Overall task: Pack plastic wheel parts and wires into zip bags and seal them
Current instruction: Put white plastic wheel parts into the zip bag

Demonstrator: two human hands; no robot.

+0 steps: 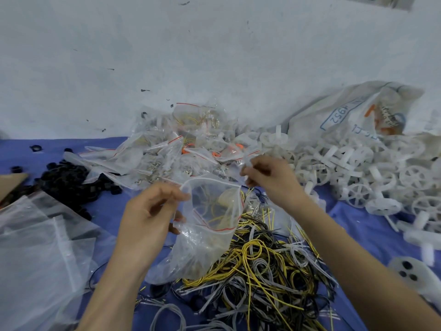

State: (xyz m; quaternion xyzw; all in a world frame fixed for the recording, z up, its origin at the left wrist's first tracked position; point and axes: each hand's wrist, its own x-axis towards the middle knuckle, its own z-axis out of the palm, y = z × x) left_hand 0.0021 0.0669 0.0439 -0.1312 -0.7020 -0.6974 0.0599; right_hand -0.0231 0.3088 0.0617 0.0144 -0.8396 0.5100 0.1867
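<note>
Pinching an open zip bag (205,242) by its left rim with the left hand (150,211) and by its right corner with the right hand (269,177), just above the wire heap (265,275). Behind, on the blue tabletop (355,230), filled bags (176,144); to the right, white plastic wheels (362,173).

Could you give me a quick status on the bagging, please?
Left hand grips zip bag rim, mouth open. Right hand pinches small white piece above it. Wires inside, unsealed. Nothing blocking.
</note>
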